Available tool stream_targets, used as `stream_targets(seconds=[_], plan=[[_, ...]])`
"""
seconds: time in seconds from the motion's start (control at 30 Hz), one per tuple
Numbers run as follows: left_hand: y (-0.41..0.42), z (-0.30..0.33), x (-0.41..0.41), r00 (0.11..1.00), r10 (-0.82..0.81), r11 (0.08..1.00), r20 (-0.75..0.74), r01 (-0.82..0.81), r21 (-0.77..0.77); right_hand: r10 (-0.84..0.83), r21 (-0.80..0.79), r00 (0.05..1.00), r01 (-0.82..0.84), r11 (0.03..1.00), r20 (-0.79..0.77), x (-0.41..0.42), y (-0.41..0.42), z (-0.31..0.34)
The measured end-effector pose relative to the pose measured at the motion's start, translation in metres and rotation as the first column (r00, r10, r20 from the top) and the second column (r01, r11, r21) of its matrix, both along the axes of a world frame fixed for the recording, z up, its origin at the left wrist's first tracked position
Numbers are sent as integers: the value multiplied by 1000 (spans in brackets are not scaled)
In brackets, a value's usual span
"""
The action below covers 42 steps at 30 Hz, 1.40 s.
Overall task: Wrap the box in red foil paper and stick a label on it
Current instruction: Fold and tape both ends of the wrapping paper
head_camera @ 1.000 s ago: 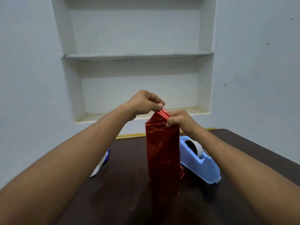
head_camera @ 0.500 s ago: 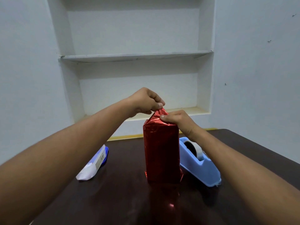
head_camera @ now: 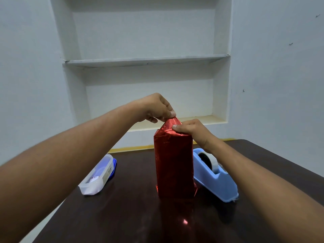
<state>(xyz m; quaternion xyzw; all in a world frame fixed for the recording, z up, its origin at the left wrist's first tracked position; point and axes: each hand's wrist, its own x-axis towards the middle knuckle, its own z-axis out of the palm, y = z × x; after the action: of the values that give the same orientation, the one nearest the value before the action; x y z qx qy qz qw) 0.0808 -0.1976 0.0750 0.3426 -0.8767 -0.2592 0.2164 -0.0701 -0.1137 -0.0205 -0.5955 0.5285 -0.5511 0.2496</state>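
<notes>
1. Fingers (head_camera: pixel 171 114) of the left hand (head_camera: pixel 156 106) pinch the peaked tip of the red foil paper (head_camera: pixel 171 124) at the top of the box (head_camera: pixel 173 163); those of the right hand (head_camera: pixel 190 128) are curled on the foil's right shoulder, thumb pressed to the fold just below the peak.

2. Wrapped in red foil, the tall box stands upright near the middle of the dark bench (head_camera: pixel 122 216), its long axis vertical, so the open end being folded points straight up into both hands.

3. Both hands sit directly over the top end; the left holds the highest point from the left and far side, the right braces lower on the right, nearer the tape.

4. A light-blue tape dispenser (head_camera: pixel 215 181) lies just right of the box, toward the bench's right edge, under the right forearm, which makes the right hand the likelier one to reach for tape.

5. A clear plastic container with a blue lid (head_camera: pixel 98 174) rests toward the bench's left edge, apart from the box; its contents cannot be made out.

6. Judging by the loose peak, the top flap is not yet folded flat or taped, and no label shows on the visible faces.
</notes>
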Motion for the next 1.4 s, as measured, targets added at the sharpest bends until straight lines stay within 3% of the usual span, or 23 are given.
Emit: stream_targets(seconds=[0.27, 0.37, 0.43, 0.57, 0.73, 0.9, 1.0, 1.2, 1.4], plan=[[-11, -24, 4, 978, -175, 960, -116, 144, -240, 11, 14, 1000, -11, 1000, 4, -3, 0, 0], [-15, -20, 9, 982, -136, 941, -132, 86, -326, 2, 28, 1000, -2, 1000, -22, -2, 0, 0], [-15, -13, 14, 982, -124, 969, -140, 90, -229, 0, 29, 1000, 1, 1000, -19, -2, 1, 0], [-12, -15, 11, 977, -169, 985, 130, 171, 1, -6, 20, 1000, 6, 1000, -9, -1, 1, 1], [-20, -13, 2, 982, -139, 967, -124, 162, 196, -1, 22, 1000, 2, 1000, -16, -1, 2, 1], [-22, -1, 8, 993, -112, 954, -38, 118, 277, -10, 26, 1000, 11, 1000, -25, -4, 0, -1], [-21, -2, 7, 994, -104, 963, 15, 97, 253, -19, 23, 1000, 19, 1000, -22, -4, -2, -1], [-20, -20, -3, 989, -132, 991, -65, 131, -19, -2, 22, 1000, 2, 1000, -6, -7, -2, -3], [-33, -45, 2, 956, -212, 970, -201, 232, 79, -39, -42, 999, 40, 998, 13, -8, -5, -9]])
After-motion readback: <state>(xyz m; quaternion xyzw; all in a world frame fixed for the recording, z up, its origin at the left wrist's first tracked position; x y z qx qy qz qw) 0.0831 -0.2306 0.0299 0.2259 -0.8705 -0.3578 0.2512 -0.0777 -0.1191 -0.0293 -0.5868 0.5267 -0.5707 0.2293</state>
